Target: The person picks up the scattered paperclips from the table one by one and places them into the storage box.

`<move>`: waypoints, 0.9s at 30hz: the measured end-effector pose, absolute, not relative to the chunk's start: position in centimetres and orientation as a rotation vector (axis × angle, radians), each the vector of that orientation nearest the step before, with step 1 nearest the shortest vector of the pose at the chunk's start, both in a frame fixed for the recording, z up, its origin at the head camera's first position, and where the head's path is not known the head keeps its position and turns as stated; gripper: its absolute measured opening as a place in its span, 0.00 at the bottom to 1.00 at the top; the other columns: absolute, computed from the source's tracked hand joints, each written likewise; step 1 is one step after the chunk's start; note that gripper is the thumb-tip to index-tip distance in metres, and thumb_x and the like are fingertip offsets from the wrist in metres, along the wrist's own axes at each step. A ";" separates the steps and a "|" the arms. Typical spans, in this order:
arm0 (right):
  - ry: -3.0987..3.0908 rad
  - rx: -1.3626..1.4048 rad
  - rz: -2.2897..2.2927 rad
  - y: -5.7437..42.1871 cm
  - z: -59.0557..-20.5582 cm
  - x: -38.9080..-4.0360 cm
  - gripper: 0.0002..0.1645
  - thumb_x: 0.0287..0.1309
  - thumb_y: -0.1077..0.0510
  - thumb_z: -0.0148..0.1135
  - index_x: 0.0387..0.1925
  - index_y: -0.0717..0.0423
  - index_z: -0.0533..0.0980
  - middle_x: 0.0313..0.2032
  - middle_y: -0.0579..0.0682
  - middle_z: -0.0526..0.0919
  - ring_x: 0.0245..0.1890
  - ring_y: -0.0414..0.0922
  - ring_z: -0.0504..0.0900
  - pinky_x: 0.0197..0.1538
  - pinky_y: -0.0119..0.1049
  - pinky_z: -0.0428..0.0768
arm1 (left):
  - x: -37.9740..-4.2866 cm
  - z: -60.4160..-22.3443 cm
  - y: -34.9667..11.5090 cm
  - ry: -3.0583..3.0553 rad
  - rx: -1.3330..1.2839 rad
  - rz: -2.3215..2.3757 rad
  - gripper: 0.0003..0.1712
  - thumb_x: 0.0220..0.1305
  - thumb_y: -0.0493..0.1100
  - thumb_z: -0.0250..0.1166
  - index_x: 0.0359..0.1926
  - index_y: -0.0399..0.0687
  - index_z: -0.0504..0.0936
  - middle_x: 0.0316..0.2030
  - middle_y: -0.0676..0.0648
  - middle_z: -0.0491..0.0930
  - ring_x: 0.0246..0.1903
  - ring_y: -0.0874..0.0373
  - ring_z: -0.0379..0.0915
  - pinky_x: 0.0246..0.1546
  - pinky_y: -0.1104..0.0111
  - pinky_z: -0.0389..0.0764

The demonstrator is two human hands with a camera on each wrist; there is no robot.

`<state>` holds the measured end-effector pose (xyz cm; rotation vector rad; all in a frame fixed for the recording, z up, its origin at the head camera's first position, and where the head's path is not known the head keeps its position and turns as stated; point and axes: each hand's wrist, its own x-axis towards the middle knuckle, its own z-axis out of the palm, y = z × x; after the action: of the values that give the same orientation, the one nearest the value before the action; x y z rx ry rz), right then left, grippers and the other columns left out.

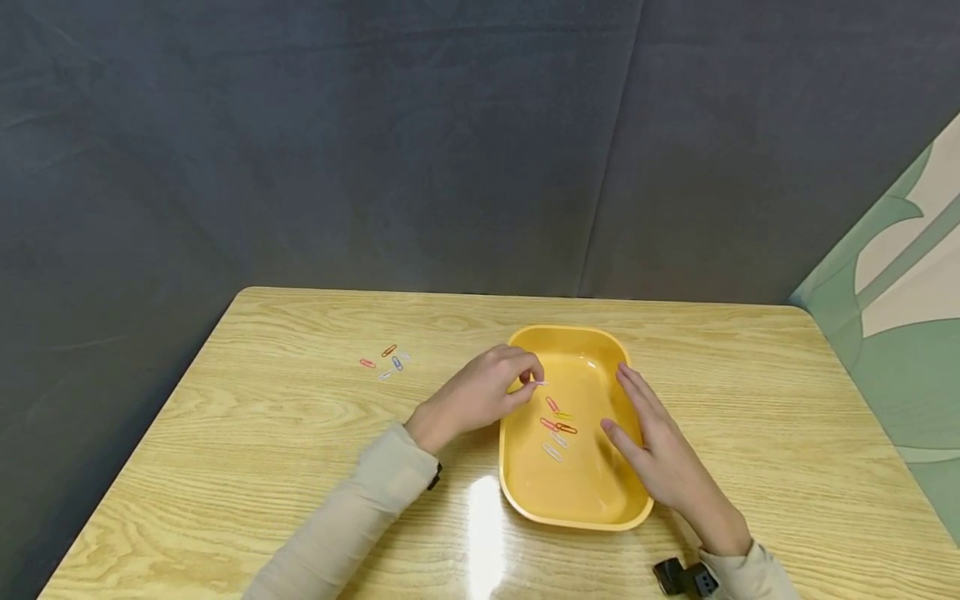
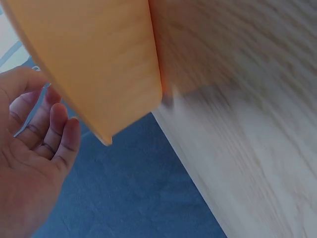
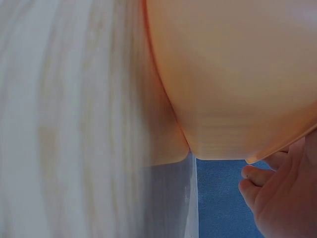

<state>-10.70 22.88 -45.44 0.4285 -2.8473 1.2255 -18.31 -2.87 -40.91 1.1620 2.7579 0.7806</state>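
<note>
Over the left rim of a yellow tray [image 1: 577,500], my left hand [image 1: 487,387] pinches a pale paper clip [image 1: 540,383] between thumb and forefinger. Several paper clips lie on the tray floor, among them a red-brown one [image 1: 567,429], a yellow one [image 1: 564,415] and a white one [image 1: 552,452]. My right hand [image 1: 660,454] lies along the right rim with its fingers extended and the thumb over the inside. In the left wrist view, the left hand's other fingers [image 2: 72,139] curl beside the tray's outer wall [image 2: 99,59]. The right wrist view shows the right hand [image 3: 287,198] at the rim.
Left of the tray, several loose paper clips lie on the wooden table [image 1: 247,442], including a blue one [image 1: 397,363] and an orange-brown one [image 1: 389,351]. A dark cloth partition [image 1: 420,167] stands behind the table. A green leaf-patterned surface [image 1: 907,367] is at the right.
</note>
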 end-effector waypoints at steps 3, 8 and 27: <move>-2.848 0.424 1.226 22.9 -45.4 -10.7 0.43 0.71 0.51 0.55 0.77 0.62 0.48 0.78 0.61 0.46 0.76 0.66 0.47 0.70 0.69 0.52 | -18.3 -41.1 -2.5 2.748 1.189 0.774 0.05 0.69 0.39 0.61 0.43 0.46 0.83 0.38 0.52 0.83 0.41 0.56 0.78 0.48 0.68 0.78; -2.841 0.424 1.230 22.7 -45.2 -10.6 0.42 0.71 0.52 0.56 0.77 0.61 0.49 0.78 0.61 0.47 0.76 0.66 0.48 0.70 0.69 0.53 | -18.2 -41.5 -2.0 2.744 1.223 0.775 0.05 0.69 0.39 0.61 0.42 0.47 0.82 0.38 0.52 0.83 0.40 0.59 0.77 0.47 0.70 0.77; -2.841 0.428 1.223 22.6 -45.1 -10.5 0.42 0.71 0.53 0.56 0.77 0.61 0.49 0.78 0.60 0.47 0.76 0.65 0.48 0.70 0.68 0.53 | -17.8 -43.2 -0.3 2.785 1.218 0.683 0.03 0.67 0.42 0.63 0.39 0.53 0.83 0.33 0.56 0.82 0.32 0.65 0.73 0.38 0.75 0.74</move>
<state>-10.52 22.61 -45.12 0.4279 -2.8410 1.2227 -17.82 -0.31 -43.17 1.2176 2.7846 0.6832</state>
